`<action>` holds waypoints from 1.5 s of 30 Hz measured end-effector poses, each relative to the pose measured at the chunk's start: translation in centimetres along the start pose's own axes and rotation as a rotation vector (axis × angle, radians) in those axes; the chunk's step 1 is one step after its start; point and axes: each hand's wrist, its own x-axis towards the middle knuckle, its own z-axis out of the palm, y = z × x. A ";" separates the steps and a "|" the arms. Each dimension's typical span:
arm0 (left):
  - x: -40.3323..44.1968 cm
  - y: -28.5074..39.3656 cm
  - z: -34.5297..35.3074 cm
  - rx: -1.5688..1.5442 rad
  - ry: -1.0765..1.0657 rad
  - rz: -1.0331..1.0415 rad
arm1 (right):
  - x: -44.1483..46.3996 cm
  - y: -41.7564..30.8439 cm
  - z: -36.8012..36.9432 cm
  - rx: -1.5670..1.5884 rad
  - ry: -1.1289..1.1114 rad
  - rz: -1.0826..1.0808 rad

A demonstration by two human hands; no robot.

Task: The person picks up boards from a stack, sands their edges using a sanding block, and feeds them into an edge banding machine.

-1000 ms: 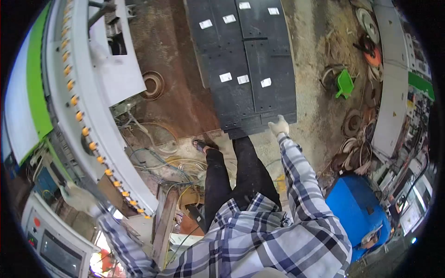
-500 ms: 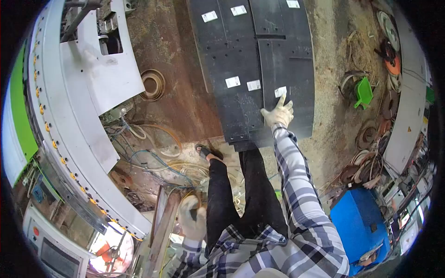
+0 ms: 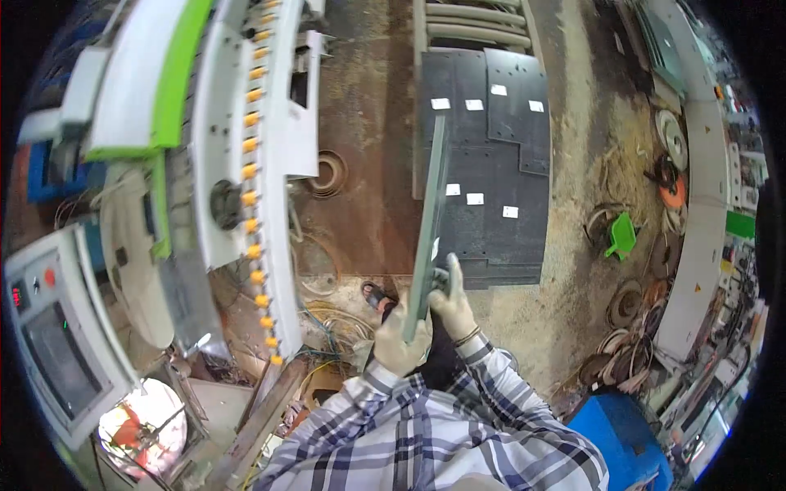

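Observation:
A long dark panel (image 3: pixel 428 229) stands on edge in front of me, its narrow greenish-grey side facing up and its far end pointing away. My left hand (image 3: pixel 401 342), in a pale glove, grips the near end from the left. Just ahead of it, my gloved right hand (image 3: pixel 452 304) is closed on the panel's right face, thumb pointing up. A white label shows partly on that face, near the right hand. Beyond and to the right lies a stack of dark panels (image 3: pixel 483 168) with several white labels on top.
On the left runs a white machine (image 3: pixel 278 213) with a row of yellow rollers (image 3: pixel 252 225); a control panel with a screen (image 3: pixel 65 352) is nearby. A green scoop (image 3: pixel 622 236), coiled edging strips (image 3: pixel 626 364) and a blue bin (image 3: pixel 618 442) are at right. Hoses lie by my feet.
My right hand was flat on the stack near a label, my left down beside my leg. Now both hold a panel raised on edge, and the view has turned toward the left machine.

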 end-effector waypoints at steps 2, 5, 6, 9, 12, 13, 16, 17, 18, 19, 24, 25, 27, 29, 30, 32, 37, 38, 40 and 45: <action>-1.0 0.6 -6.9 -0.083 -0.019 0.014 | -0.2 -3.8 2.5 0.080 0.056 -0.025; -4.3 3.8 -16.0 -0.401 -0.038 -0.125 | 0.0 -11.1 7.7 0.205 0.084 -0.290; -5.5 5.0 -19.1 -0.485 -0.045 -0.143 | -0.7 -13.2 9.3 0.326 0.004 -0.280; -10.7 2.8 -24.6 -0.537 0.034 -0.277 | -1.3 -13.6 14.6 0.369 -0.069 -0.322; -11.3 -0.5 -24.6 -0.745 0.239 -0.063 | 0.6 -13.2 18.4 0.515 -0.139 -0.268; -11.6 -0.1 -25.4 -0.817 0.278 -0.057 | 1.1 -13.1 19.3 0.463 -0.123 -0.252; -14.4 -1.0 -27.5 -0.986 0.386 -0.017 | -0.3 -12.3 23.2 0.371 -0.143 -0.198; -15.6 -1.9 -28.4 -0.926 0.438 -0.008 | -0.6 -12.1 24.4 0.356 -0.156 -0.182; -16.0 -3.1 -28.8 -0.869 0.485 -0.006 | -0.8 -11.8 25.6 0.341 -0.169 -0.166; -16.2 -3.9 -28.9 -0.876 0.527 0.000 | -0.2 -11.0 26.1 0.300 -0.202 -0.200; -19.2 -8.2 -30.8 -0.830 0.694 -0.153 | -0.9 -8.7 31.5 0.131 -0.148 -0.280; -19.8 -9.4 -31.0 -0.813 0.731 -0.292 | -0.2 -7.6 32.5 0.102 -0.179 -0.323; -20.2 -13.1 -29.9 -0.983 0.802 -0.178 | 0.7 -5.7 34.3 -0.005 -0.143 -0.284; -20.9 -15.3 -29.5 -0.758 0.854 -0.249 | 1.2 -4.6 36.6 -0.058 -0.114 -0.207; -20.9 -16.3 -29.4 -0.517 0.911 -0.339 | 1.5 -4.2 37.8 -0.038 -0.153 -0.206; -20.1 -18.5 -29.7 -0.686 0.926 -0.391 | 2.1 -4.4 40.3 -0.031 -0.282 -0.334; -16.4 -19.3 -31.5 -1.021 1.098 -0.391 | 2.4 -6.7 43.1 -1.032 -0.203 -0.429; -15.7 -19.5 -31.8 -1.035 1.113 -0.383 | 1.8 -6.4 43.5 -1.043 -0.216 -0.444; -14.4 -19.9 -31.9 -1.103 1.165 -0.344 | 0.1 -5.0 43.5 -1.164 -0.257 -0.800; -14.0 -20.0 -34.4 -0.067 1.365 -0.192 | 0.7 -3.3 45.1 -1.328 -0.152 -0.878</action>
